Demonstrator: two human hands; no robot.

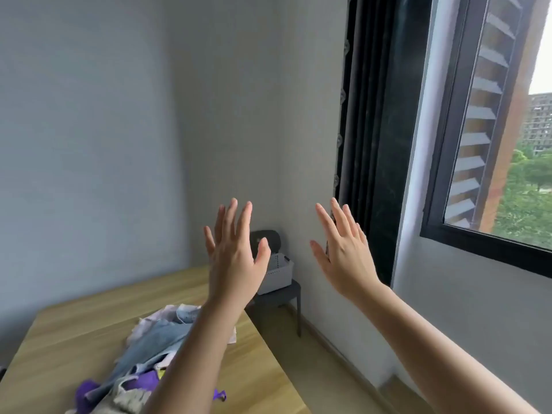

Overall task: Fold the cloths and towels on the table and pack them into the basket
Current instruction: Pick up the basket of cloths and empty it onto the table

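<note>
Cataloguing risks, first clerk: Item 1, left hand (236, 258) and right hand (343, 255), both raised, both empty. Nothing gripped, and by my reading nothing folded yet.

Second clerk: Hazard?

First clerk: Item 2, pile of cloths (155, 348), below the left forearm. It is a tangle of denim, purple and pale pieces overlapping. Pulling one piece out could drag its neighbours over the table (89, 312) edge. Item 3, basket (276, 273), beyond the left hand and partly hidden by its thumb. It sits on a dark chair (288, 294), off the table. A folded stack carried across that gap may slump open or drop to the floor.

Second clerk: Pose entry?

First clerk: Backs of both hands toward the wearer, fingers straight and spread wide, bare forearms reaching forward and up. The hands are apart and touch nothing. Curtain (370, 144) is behind the right hand, window (493, 144) further to its right.
</note>
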